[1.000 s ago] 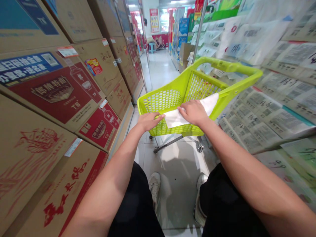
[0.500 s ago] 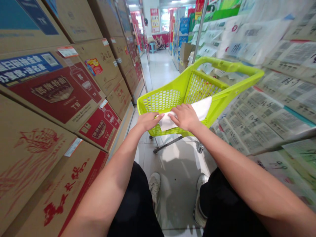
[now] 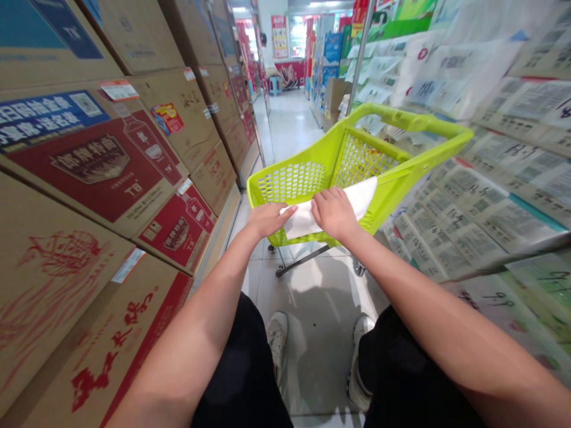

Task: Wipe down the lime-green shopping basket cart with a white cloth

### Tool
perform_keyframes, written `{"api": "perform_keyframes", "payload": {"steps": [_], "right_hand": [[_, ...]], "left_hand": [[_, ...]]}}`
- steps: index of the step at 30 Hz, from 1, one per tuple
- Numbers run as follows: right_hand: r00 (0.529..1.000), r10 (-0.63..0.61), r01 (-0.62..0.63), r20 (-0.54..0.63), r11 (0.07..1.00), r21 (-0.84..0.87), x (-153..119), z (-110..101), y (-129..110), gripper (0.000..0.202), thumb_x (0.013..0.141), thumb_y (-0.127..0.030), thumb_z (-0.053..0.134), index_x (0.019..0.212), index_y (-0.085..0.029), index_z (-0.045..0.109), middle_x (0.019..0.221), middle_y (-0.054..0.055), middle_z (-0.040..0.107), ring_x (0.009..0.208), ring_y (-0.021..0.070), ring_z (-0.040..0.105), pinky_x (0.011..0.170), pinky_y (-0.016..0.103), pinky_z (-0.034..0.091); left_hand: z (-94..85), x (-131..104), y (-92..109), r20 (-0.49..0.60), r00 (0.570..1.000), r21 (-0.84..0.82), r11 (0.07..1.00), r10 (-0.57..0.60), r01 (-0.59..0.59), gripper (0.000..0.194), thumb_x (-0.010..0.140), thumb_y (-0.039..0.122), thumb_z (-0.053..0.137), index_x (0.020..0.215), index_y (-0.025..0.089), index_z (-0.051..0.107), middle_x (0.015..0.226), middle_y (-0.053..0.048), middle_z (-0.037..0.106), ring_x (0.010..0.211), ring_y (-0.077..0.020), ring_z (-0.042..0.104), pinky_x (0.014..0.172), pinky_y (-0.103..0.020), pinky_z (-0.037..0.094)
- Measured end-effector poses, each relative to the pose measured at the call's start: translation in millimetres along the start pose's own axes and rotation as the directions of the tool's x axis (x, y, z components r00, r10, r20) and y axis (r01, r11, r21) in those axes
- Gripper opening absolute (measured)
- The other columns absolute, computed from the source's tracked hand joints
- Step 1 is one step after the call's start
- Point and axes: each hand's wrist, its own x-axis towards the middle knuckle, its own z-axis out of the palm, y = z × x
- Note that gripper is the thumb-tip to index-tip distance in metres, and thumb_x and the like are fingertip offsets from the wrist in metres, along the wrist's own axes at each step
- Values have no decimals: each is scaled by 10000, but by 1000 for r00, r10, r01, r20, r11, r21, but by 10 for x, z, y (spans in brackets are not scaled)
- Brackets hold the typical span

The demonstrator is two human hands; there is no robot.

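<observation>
In front of me stands a lime-green plastic shopping cart with perforated walls, turned sideways so its handle points right. A white cloth is draped over the near rim of the basket. My left hand is closed over that rim at the cart's left end, its thumb at the cloth's left edge. My right hand is closed on the cloth, pressing it against the rim, with fingers curled and their tips partly hidden. Part of the cloth hangs down the outer wall between my hands, and more extends to the right.
Stacked cardboard cartons line the left side. Plastic-wrapped packs with handwritten prices are piled on the right, close to the cart. A tiled aisle runs ahead, with a blue stool at its far end.
My right hand's fingers have curled in more tightly on the cloth, and the hand has shifted slightly. My left hand stays at the rim. The cart is almost unmoved.
</observation>
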Motion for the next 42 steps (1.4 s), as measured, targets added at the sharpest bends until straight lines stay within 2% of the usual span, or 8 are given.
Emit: {"api": "perform_keyframes", "payload": {"steps": [5, 12, 18, 21, 31, 34, 39, 42], "right_hand": [[999, -46, 46, 2, 996, 76, 35, -8, 4, 449, 1078, -384, 329, 1075, -159, 717, 1045, 142, 720, 1024, 318, 562, 967, 425, 332], [964, 263, -264, -25, 964, -28, 110, -124, 606, 446, 1012, -261, 359, 955, -114, 777, 1007, 206, 736, 1004, 353, 571, 957, 484, 320], [997, -67, 64, 38, 995, 77, 44, -20, -63, 419, 1071, -346, 332, 1050, -170, 712, 1051, 147, 734, 1023, 315, 554, 947, 429, 304], [995, -96, 92, 30, 991, 100, 72, 27, -269, 402, 1074, -335, 331, 1067, -175, 700, 1050, 143, 736, 1030, 309, 565, 930, 419, 299], [975, 217, -219, -51, 976, -20, 146, -22, 491, 465, 1044, -329, 349, 948, -151, 767, 999, 175, 751, 1001, 342, 568, 953, 468, 318], [979, 194, -196, -68, 980, -20, 93, 11, 305, 509, 1073, -385, 305, 985, -172, 758, 1022, 160, 733, 1035, 342, 532, 1006, 488, 291], [995, -100, 100, -12, 991, 90, 18, 40, -213, 492, 1072, -487, 347, 1172, -152, 693, 1119, 170, 699, 1071, 339, 516, 980, 450, 305], [993, -121, 120, 2, 987, 109, 46, 10, -104, 470, 1074, -475, 359, 1134, -162, 704, 1072, 157, 717, 1032, 329, 542, 943, 440, 318]], "left_hand": [[-21, 8, -46, 11, 1000, 9, 1000, -2, 2, 804, 983, 780, 140, 1276, 299, 715, 1296, -75, 753, 1233, -336, 685, 988, -430, 532], [11, -12, -14, -12, 1000, -2, 1000, -9, 9, 791, 978, 792, 177, 1307, 305, 706, 1326, -72, 743, 1247, -345, 677, 987, -439, 541], [42, -12, 93, -28, 1000, -19, 1000, 12, -12, 827, 967, 817, 138, 1232, 331, 752, 1238, -57, 777, 1195, -320, 701, 970, -413, 545], [23, 0, 67, -6, 1000, -22, 1000, 17, -17, 815, 992, 773, 107, 1235, 328, 745, 1286, -47, 761, 1227, -314, 688, 1003, -420, 532], [17, 17, 10, -10, 999, -3, 999, -39, 39, 788, 992, 769, 127, 1341, 336, 684, 1359, -47, 731, 1278, -311, 666, 1010, -414, 530], [26, 21, 48, -13, 1000, 10, 1000, -17, 17, 784, 991, 770, 135, 1308, 327, 698, 1324, -50, 746, 1255, -310, 677, 992, -406, 535], [6, 23, 34, -7, 1000, -4, 1000, 8, -8, 809, 991, 768, 103, 1250, 323, 728, 1304, -51, 752, 1251, -322, 676, 985, -416, 532], [-12, 18, -6, 16, 1000, -6, 1000, -2, 2, 812, 999, 747, 81, 1264, 329, 724, 1288, -54, 757, 1250, -321, 678, 977, -411, 530]]}}
